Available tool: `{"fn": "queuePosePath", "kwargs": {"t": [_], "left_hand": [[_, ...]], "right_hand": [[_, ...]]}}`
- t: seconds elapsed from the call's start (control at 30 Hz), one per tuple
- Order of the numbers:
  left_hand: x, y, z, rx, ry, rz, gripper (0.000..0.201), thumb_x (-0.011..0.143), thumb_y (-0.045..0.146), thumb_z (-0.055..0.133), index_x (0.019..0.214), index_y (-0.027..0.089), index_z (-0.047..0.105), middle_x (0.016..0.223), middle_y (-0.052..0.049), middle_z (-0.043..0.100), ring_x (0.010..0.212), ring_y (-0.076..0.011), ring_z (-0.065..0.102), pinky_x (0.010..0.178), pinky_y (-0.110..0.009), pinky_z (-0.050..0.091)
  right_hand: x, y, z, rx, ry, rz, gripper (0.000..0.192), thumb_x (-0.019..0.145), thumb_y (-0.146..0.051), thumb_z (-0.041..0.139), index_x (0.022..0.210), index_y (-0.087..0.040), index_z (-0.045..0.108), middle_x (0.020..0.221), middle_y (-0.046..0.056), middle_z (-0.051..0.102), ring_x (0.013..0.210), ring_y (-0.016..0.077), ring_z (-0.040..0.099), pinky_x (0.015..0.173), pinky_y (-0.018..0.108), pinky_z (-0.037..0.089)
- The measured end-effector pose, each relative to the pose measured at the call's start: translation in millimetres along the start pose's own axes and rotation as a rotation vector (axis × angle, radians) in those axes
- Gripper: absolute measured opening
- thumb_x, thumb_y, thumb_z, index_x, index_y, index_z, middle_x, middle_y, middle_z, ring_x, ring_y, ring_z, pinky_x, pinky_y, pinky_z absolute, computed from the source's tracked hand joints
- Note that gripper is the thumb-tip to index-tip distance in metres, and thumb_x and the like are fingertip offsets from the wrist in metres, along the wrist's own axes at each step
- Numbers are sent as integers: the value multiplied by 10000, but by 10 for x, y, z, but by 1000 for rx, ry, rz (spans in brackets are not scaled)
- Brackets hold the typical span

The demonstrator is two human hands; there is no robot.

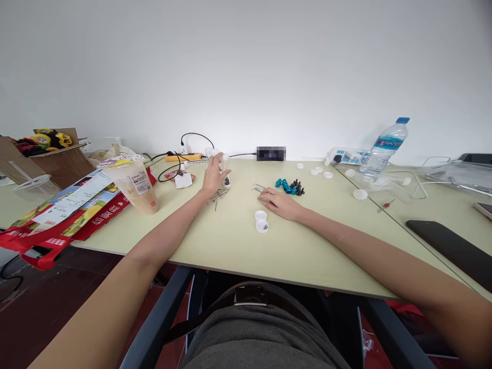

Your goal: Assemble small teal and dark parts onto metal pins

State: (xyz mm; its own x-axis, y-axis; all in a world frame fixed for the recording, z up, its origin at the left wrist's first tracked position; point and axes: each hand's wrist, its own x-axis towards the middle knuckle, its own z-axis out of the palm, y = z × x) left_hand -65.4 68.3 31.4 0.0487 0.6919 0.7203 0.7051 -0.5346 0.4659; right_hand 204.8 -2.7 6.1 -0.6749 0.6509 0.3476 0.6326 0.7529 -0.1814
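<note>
My left hand (213, 175) is at a small clear bottle (227, 183) with a white top, its thumb across the front and its fingers at the side and top. Small dark pieces lie in the bottle's bottom. Thin metal pins (217, 197) are scattered just below this hand. My right hand (282, 203) rests on the table, fingers stretched out and lying low. Thin bent metal rods (258, 188) lie at its fingertips. Beyond it sit blue nuts (283, 184) and black screws (297, 187) in a pile. Two white caps (262, 226) stand nearer me, one with tiny metal pieces inside.
A drink cup (132, 187) and a red bag (82, 215) stand left. Behind are cables, a yellow device (183, 157) and a phone-like black object (271, 154). White lids (328, 175), a water bottle (384, 148), a power strip (348, 156) and a black slab (449, 246) lie right.
</note>
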Motion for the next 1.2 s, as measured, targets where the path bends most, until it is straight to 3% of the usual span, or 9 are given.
{"fn": "queuePosePath", "kwargs": {"t": [0.2,0.43,0.93,1.2], "left_hand": [[-13,-89,51,-2,147,-99,768,625,338,699,1240,219,254,1110,-95,401,915,-190,482,737,-312,400],[-16,-143,128,-65,40,-248,699,597,346,709,1108,192,258,767,19,399,626,-114,436,603,-264,357],[-24,-201,133,-91,-1,-330,616,597,292,698,1045,196,286,724,34,410,588,-101,447,573,-243,366],[-27,-225,127,9,-3,-287,609,610,344,691,1051,195,298,716,28,400,627,-133,471,583,-258,346]], "right_hand": [[4,17,11,0,18,-22,297,903,-303,345,1102,-229,552,1149,89,524,926,193,576,796,353,461],[4,33,23,-20,12,-22,298,906,-294,337,1111,-225,542,1150,85,519,940,190,574,809,348,460],[3,45,33,-17,19,-24,304,904,-299,340,1114,-226,547,1149,89,523,913,190,581,792,351,468],[2,27,14,-18,4,-11,305,904,-300,335,1119,-233,540,1165,84,515,904,188,581,781,351,467]]}}
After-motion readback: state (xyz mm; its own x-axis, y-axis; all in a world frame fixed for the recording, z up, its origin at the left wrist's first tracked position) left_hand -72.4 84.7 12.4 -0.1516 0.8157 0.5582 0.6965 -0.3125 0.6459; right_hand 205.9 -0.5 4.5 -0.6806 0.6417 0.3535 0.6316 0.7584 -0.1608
